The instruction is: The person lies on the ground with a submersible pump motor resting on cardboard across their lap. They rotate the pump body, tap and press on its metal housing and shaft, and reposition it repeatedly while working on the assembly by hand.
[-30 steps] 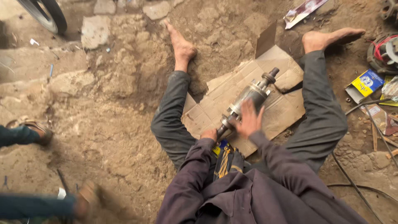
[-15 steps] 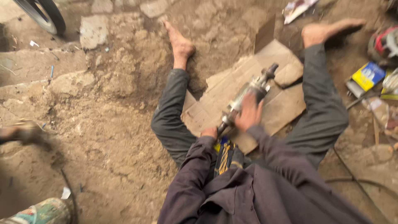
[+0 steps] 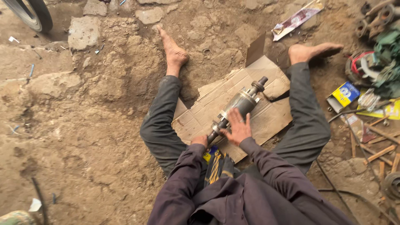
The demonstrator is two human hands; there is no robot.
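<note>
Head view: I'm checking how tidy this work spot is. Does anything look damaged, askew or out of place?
The cardboard sheet under the metal cylinder part is torn and creased, with one flap bent upward at its far edge. It lies on bare dirt. Loose wood scraps and a small yellow-and-blue box lie scattered to the right.

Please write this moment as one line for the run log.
left hand: grips shaft end | right hand: flat on metal cylinder | under: cardboard

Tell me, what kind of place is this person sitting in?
Probably an outdoor roadside repair spot. The person sits on bare dirt ground with a metal motor part on flattened cardboard, a tyre nearby and scrap machine parts piled at the side.
</note>
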